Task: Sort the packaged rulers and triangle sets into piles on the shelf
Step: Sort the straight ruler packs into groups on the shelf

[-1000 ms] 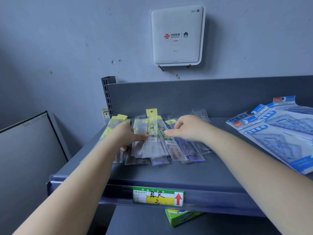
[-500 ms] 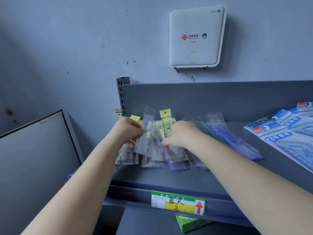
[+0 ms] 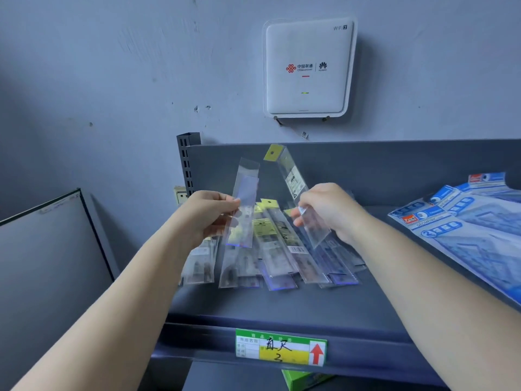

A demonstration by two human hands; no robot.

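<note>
Grey wall behind carries a white router box [image 3: 308, 67], and below it stands the dark shelf [image 3: 282, 306] with a green and yellow price tag [image 3: 281, 347] on its front lip. Off to the left leans a framed grey board [image 3: 48, 249]. On the shelf a loose heap of packaged rulers [image 3: 270, 258] in clear sleeves lies fanned out, some with yellow header cards. Blue triangle sets [image 3: 465, 227] lie overlapped at the right, cut off by the edge. Left hand [image 3: 210, 214] pinches a clear ruler sleeve [image 3: 244, 203], held upright above the heap. Right hand [image 3: 328, 211] pinches a yellow-topped ruler [image 3: 294, 184], tilted leftward. Print on the packs is too blurred to read.
</note>
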